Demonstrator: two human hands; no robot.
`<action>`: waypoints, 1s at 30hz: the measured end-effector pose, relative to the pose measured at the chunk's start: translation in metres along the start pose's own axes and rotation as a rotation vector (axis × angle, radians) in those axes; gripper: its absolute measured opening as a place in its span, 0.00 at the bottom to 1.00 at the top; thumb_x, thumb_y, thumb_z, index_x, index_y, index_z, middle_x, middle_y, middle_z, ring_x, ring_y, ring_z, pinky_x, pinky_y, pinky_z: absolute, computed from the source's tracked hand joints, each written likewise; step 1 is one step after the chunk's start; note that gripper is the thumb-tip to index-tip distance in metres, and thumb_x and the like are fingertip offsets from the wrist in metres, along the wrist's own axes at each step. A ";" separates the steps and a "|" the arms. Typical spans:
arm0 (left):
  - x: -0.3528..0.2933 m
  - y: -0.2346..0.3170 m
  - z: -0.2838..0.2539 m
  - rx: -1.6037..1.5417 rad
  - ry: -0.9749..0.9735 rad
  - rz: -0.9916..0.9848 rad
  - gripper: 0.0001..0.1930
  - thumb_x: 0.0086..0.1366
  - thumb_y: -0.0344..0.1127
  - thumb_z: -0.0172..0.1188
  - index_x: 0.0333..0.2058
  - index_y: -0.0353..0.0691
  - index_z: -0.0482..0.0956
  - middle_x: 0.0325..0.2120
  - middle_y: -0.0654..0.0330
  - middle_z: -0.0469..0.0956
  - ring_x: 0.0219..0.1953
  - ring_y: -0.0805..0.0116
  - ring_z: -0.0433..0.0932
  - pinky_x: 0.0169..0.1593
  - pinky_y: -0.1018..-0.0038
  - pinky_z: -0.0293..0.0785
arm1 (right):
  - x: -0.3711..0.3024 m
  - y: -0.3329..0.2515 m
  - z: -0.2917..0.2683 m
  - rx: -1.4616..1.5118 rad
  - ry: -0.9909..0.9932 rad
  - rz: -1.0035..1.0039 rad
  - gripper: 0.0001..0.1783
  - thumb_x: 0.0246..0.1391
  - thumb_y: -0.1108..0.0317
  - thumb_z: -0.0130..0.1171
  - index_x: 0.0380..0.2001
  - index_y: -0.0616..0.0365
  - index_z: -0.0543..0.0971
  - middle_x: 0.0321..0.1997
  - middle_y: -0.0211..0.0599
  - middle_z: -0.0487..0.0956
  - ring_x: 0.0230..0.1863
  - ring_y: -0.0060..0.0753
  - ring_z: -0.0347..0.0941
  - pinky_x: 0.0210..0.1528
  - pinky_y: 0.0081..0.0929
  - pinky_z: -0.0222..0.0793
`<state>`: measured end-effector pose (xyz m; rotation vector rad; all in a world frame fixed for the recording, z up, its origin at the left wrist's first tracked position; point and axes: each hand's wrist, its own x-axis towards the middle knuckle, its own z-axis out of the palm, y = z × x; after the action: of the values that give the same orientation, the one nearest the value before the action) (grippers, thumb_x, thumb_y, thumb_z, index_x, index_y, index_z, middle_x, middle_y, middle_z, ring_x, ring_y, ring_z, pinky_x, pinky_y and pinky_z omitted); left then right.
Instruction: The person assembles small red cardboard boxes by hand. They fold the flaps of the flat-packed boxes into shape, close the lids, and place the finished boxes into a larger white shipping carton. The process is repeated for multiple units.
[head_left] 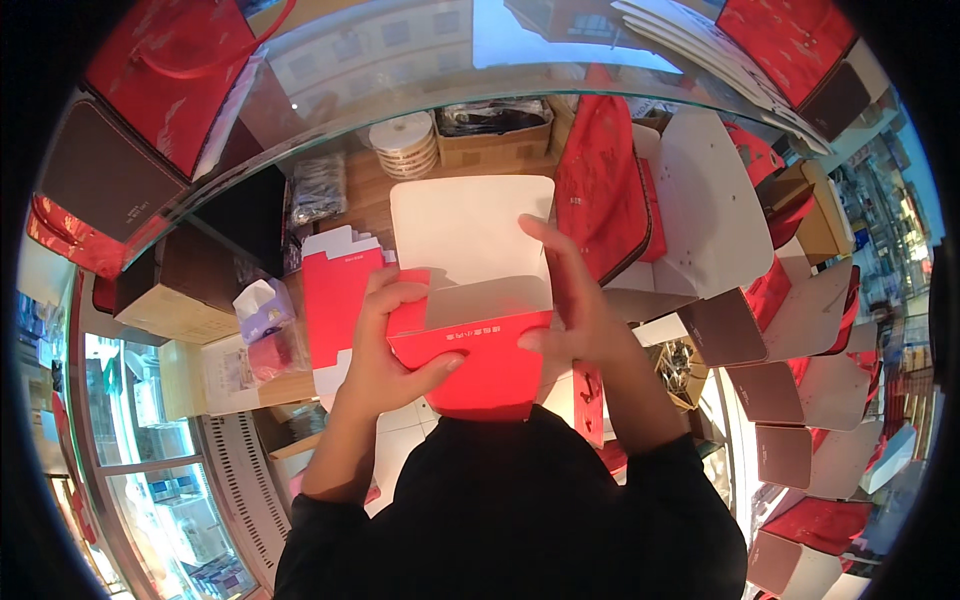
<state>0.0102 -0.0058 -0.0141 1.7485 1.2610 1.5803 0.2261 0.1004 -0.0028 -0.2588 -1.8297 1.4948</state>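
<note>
A red cardboard box (470, 365) with a pale inside stands between my hands, close to my body. Its white flap (470, 225) rises at the back, and a small red side flap sticks up by the left corner. My left hand (385, 345) grips the left side, thumb across the red front and fingers over the upper edge. On the other side my right hand (580, 305) holds the box, thumb on the front corner and a forefinger against the flap's right edge. Flat red-and-white box blanks (340, 290) lie to the left of it.
Behind are ribbon spools (402, 140) and an open carton (495, 135) under a glass shelf edge (400, 110). A purple tissue pack (263, 310) sits at left. Red fabric bags (605, 190) and several open boxes with brown panels (725, 325) crowd the right.
</note>
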 end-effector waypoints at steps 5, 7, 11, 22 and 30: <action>0.001 0.004 -0.003 0.174 -0.008 0.044 0.36 0.42 0.37 0.74 0.49 0.40 0.65 0.46 0.51 0.70 0.55 0.54 0.62 0.58 0.60 0.58 | 0.006 0.003 -0.019 0.084 -0.128 0.011 0.40 0.50 0.59 0.62 0.62 0.60 0.59 0.60 0.38 0.64 0.61 0.32 0.61 0.62 0.34 0.55; 0.001 0.002 -0.004 0.159 -0.019 0.054 0.36 0.41 0.38 0.74 0.48 0.39 0.65 0.47 0.51 0.70 0.55 0.54 0.62 0.58 0.60 0.58 | 0.010 -0.002 -0.024 0.307 -0.096 0.128 0.32 0.57 0.56 0.52 0.60 0.62 0.63 0.57 0.37 0.67 0.58 0.29 0.63 0.60 0.32 0.57; -0.001 -0.003 -0.008 0.000 -0.058 0.046 0.35 0.41 0.38 0.74 0.48 0.39 0.65 0.46 0.51 0.70 0.54 0.54 0.63 0.58 0.60 0.58 | 0.020 0.001 -0.038 0.335 -0.103 0.194 0.29 0.64 0.54 0.35 0.57 0.66 0.67 0.52 0.35 0.72 0.51 0.25 0.67 0.54 0.28 0.61; 0.000 -0.003 -0.001 0.069 -0.055 0.067 0.37 0.40 0.38 0.75 0.49 0.39 0.66 0.46 0.48 0.67 0.51 0.53 0.66 0.54 0.62 0.64 | 0.022 0.007 -0.004 0.252 0.217 0.103 0.25 0.48 0.77 0.62 0.50 0.56 0.67 0.40 0.29 0.71 0.41 0.19 0.66 0.41 0.21 0.64; 0.000 -0.010 -0.001 0.138 0.070 0.016 0.36 0.42 0.35 0.74 0.50 0.37 0.65 0.49 0.47 0.64 0.51 0.55 0.67 0.53 0.64 0.66 | 0.018 -0.003 -0.024 -0.280 -0.091 -0.049 0.22 0.47 0.64 0.65 0.46 0.59 0.73 0.47 0.45 0.73 0.48 0.38 0.71 0.50 0.30 0.64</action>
<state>0.0061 -0.0007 -0.0222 1.8041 1.4236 1.6106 0.2303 0.1282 0.0082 -0.2811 -2.1043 1.2324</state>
